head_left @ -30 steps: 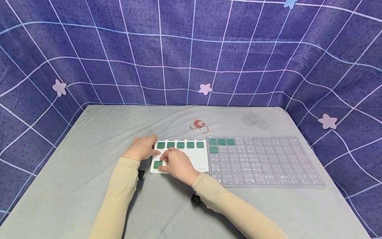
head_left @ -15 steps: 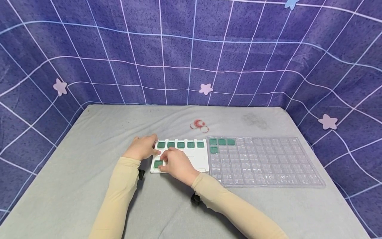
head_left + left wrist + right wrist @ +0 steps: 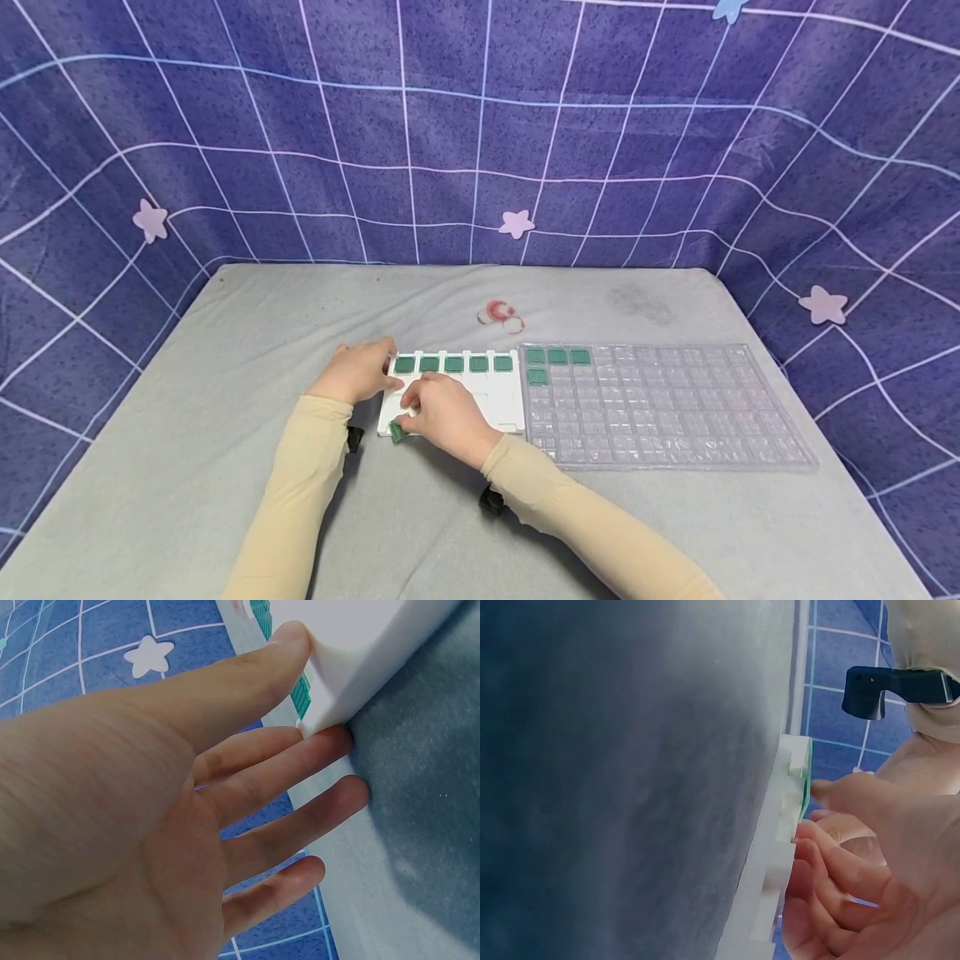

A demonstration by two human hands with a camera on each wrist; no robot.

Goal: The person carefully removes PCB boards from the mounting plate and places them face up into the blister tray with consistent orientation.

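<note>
At the tip of the right hand's [image 3: 448, 410] thumb, to that hand's left and toward the person's body, one green chip [image 3: 397, 431] lies askew across the near edge of a white tray [image 3: 501, 403], close to the tray's left corner. The chip is turned out of line with the tray and looks tilted; which way its longer side runs is hard to tell. The right hand is the nearer one, its thumb touching the chip and its other fingers bent over the tray; whether they pinch the chip or the thumb only presses it, I cannot tell.

Farther left, the left hand [image 3: 352, 372] grips the tray's end, thumb over the top and fingertips at the side, the lower fingers loosely extended. The tray's long axis runs from that hand across beneath the right one. It looks like smooth, matte, rigid plastic, with notched pockets along its edge. Beyond the right hand, a row of green chips [image 3: 453, 364] sits in its far pockets: flat, thin, nearly square, finely ribbed.

To the right hand's right, just beside the white tray, lies a glossy clear tray [image 3: 675, 402] of shallow cells, four of them holding similar chips [image 3: 558, 357]. Under everything is soft, creased grey cloth [image 3: 187, 458].
</note>
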